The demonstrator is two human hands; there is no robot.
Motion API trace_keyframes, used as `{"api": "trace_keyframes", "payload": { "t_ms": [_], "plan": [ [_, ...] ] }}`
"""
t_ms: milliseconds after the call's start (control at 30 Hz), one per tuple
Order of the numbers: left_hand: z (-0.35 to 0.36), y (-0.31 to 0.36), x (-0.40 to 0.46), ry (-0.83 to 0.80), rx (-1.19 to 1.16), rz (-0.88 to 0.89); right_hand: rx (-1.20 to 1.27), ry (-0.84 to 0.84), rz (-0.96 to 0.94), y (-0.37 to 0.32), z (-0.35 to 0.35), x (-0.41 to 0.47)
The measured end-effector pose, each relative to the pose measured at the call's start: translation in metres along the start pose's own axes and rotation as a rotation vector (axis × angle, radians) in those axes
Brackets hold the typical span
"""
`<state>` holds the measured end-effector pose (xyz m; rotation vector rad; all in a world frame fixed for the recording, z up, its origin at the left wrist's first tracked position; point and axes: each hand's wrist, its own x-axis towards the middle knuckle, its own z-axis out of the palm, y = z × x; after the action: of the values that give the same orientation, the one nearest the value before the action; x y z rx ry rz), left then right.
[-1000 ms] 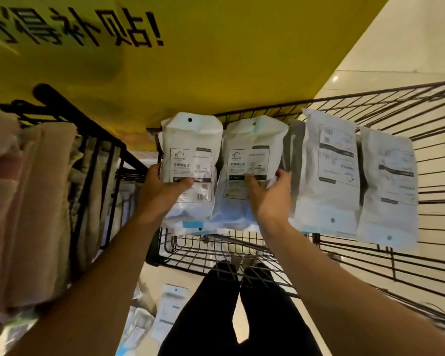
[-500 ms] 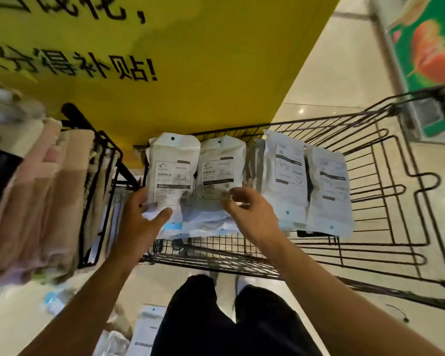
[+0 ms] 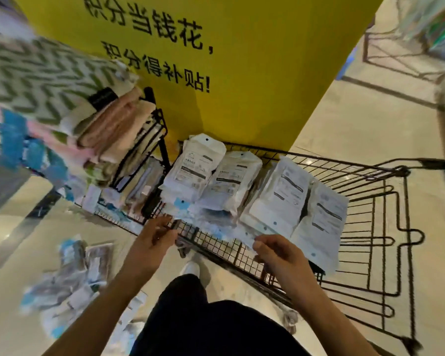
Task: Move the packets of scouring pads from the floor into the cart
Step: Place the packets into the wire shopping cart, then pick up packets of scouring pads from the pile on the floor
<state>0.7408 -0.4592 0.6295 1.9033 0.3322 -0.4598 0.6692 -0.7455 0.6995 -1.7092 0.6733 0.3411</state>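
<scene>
Both hands, left hand (image 3: 153,238) and right hand (image 3: 280,255), look let go, near the white packets (image 3: 193,170) standing mid-frame in the cart (image 3: 385,227).

A single wide-angle view came from the person's head, looking forward and steeply down. Straight lines bowed toward the edges and the picture was smeared, most of all at the left. Both forearms entered from the bottom edge, with the left hand (image 3: 153,241) and right hand (image 3: 280,255) close below the lens at the near rim of the wire cart (image 3: 385,219), which filled the centre and right. The white packets (image 3: 237,181) in it sat mid-frame. The yellow sign (image 3: 242,73) rose across the top, facing the camera. The floor (image 3: 344,119) showed on both sides. With only one camera, no region was shared between views.
</scene>
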Motion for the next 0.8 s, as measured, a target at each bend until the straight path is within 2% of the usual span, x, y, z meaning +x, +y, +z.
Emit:
{"api": "trace_keyframes", "payload": {
  "t_ms": [233, 500, 800],
  "plan": [
    [-0.019, -0.035, -0.116, 0.237, -0.151, -0.159, 0.018, -0.137, 0.015, 0.032, -0.009, -0.02],
    [-0.042, -0.096, -0.226, 0.456, -0.155, -0.318, -0.122, -0.442, -0.06, 0.04, 0.046, -0.041],
    [-0.069, -0.158, -0.339, 0.723, -0.34, -0.425, -0.316, -0.637, -0.145, 0.052, 0.121, -0.083]
  ]
}}
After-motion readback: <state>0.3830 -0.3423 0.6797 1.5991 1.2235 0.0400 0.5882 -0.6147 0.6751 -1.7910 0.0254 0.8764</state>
